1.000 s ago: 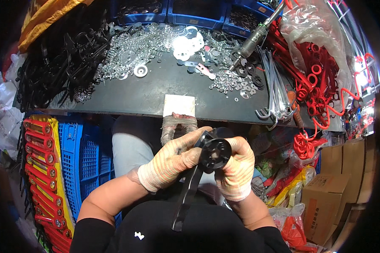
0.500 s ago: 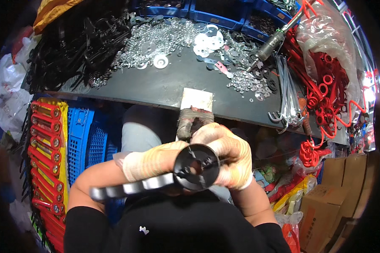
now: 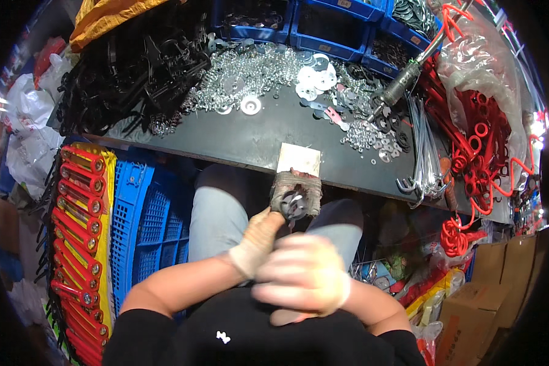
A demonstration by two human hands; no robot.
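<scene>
1. Black round part: hollow, cup-like; set against the cloth-wrapped holder at the bench's front edge.
2. Workbench: dark, flat, smooth; loose stock crowds its back and both ends.
3. Blue crate: lattice-walled plastic, beneath the bench's left part.
4. Black lever heap: tangled, on the bench's left end.
5. Red handles: ring-ended, piled right, partly under clear crumpled plastic.
6. Right hand: pale-gloved, motion-blurred, before the torso; whether it holds anything, cannot tell.
7. Left hand: gloved, closed on the round part's near side.
8. Cylindrical tool: grey, slanting down toward small washers.
9. Wrapped holder: rough, frayed, below a pale block.
10. Small metal pieces: shiny, loosely heaped.
</scene>
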